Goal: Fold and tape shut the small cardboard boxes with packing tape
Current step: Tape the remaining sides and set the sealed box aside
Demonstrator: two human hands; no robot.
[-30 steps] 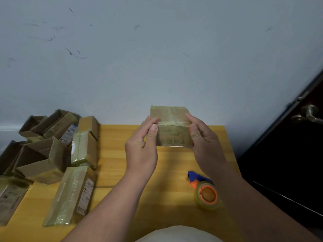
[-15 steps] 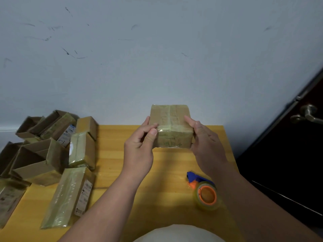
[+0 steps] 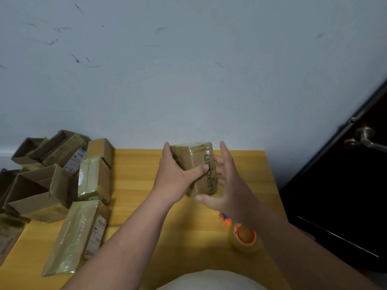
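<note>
— Gripping the small box above the yellow wooden table, the left hand is clasping it; the right hand is spreading loose fingers beside it.
— And the room?
— A scuffed pale wall is backing the table; a dark door is standing right.

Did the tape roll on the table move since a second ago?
No. The tape roll sits at the same spot near the table's right edge, below the right hand. Only the box got turned.

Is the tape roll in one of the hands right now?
No. The tape roll lies on the table, while the left hand grips the box.
</note>
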